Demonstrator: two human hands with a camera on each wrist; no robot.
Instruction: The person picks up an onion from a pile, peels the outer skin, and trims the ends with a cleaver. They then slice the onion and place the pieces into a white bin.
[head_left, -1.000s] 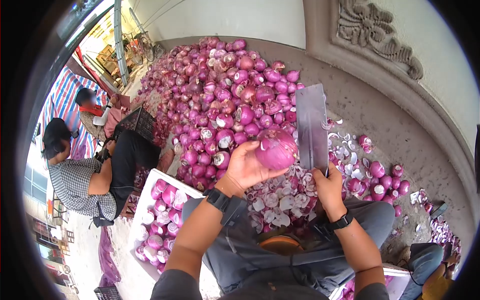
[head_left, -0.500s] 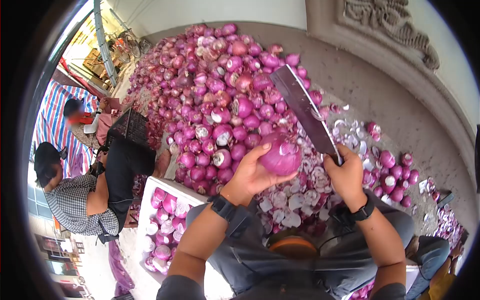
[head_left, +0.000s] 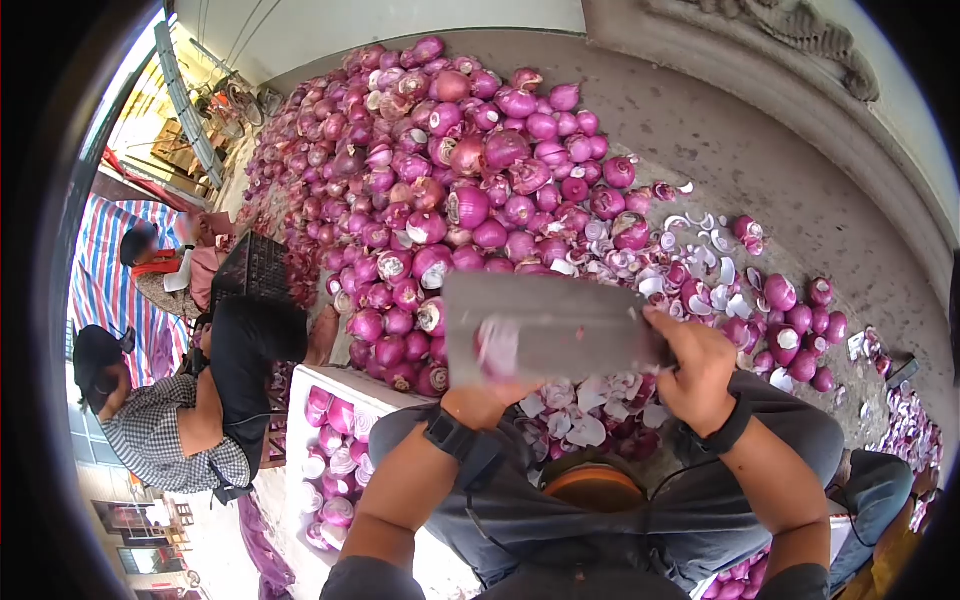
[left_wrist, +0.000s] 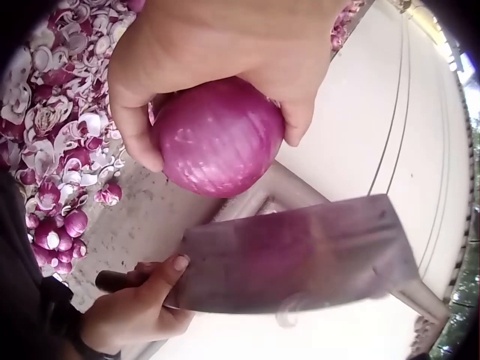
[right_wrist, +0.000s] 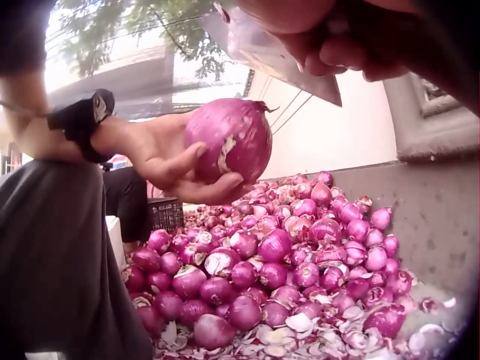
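Observation:
A large red onion (left_wrist: 217, 139) sits in my left hand (head_left: 478, 402), fingers and thumb curled around its sides. My right hand (head_left: 697, 372) grips the handle of a broad cleaver (head_left: 560, 325). In the head view the blade lies sideways, blurred, and hides the onion and most of the left fingers. The left wrist view has the blade just beyond the onion, with a gap between them there. A dry root tuft and a pale torn patch of skin show on the onion (right_wrist: 229, 139) in the right wrist view.
A big heap of red onions (head_left: 400, 180) spreads ahead, with cut peelings (head_left: 590, 405) between the knees. A white box (head_left: 380, 400) of trimmed onions stands at the left. Another person (head_left: 170, 430) sits beyond it, near a black crate (head_left: 250, 268). A wall (head_left: 700, 90) curves along the right.
The cleaver has swung from pointing away ahead to lying leftward across the onion. My left hand keeps its hold on the onion. The head view has shifted slightly.

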